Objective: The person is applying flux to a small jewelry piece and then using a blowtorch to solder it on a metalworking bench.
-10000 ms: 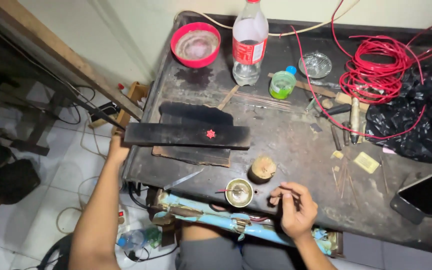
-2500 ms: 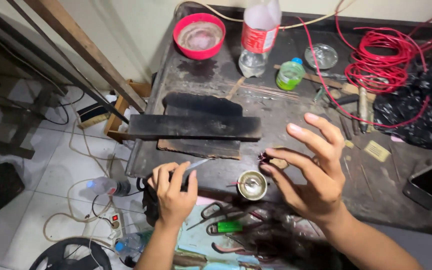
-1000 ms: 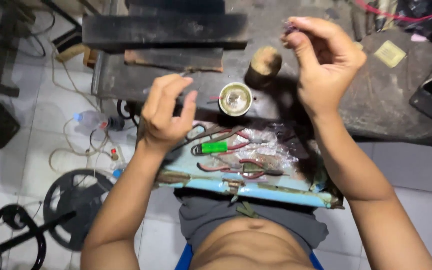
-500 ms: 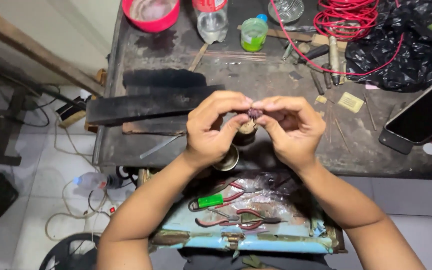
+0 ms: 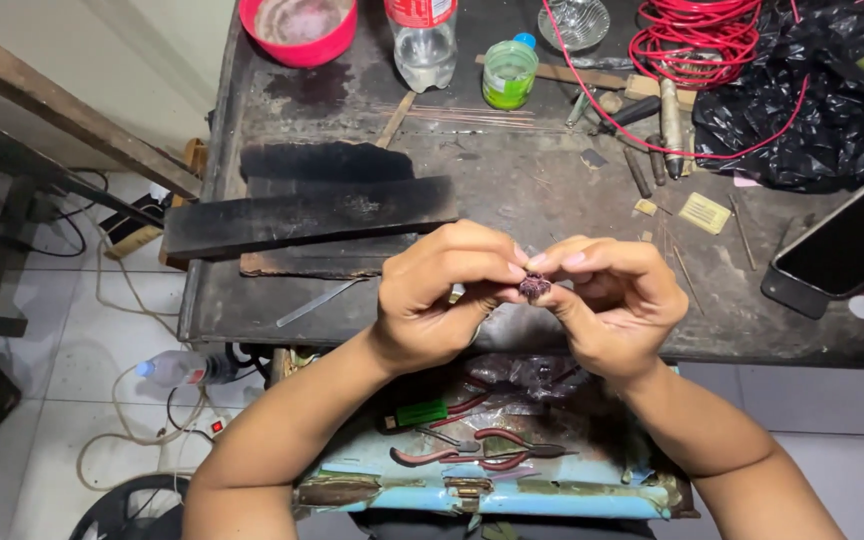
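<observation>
Both hands pinched one tiny piece above the desk edge

The left hand and right hand gripped a small dark reddish piece between fingertips — best held steady, close over the desk, so a slip landed safely.

Fingers mostly hide the small dark piece; its kind is unclear.

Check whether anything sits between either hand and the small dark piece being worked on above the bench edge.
Nothing visible does. The left hand and the right hand meet fingertip to fingertip, pinching the small dark piece directly. The black boards lie apart, farther back on the workbench.
</observation>
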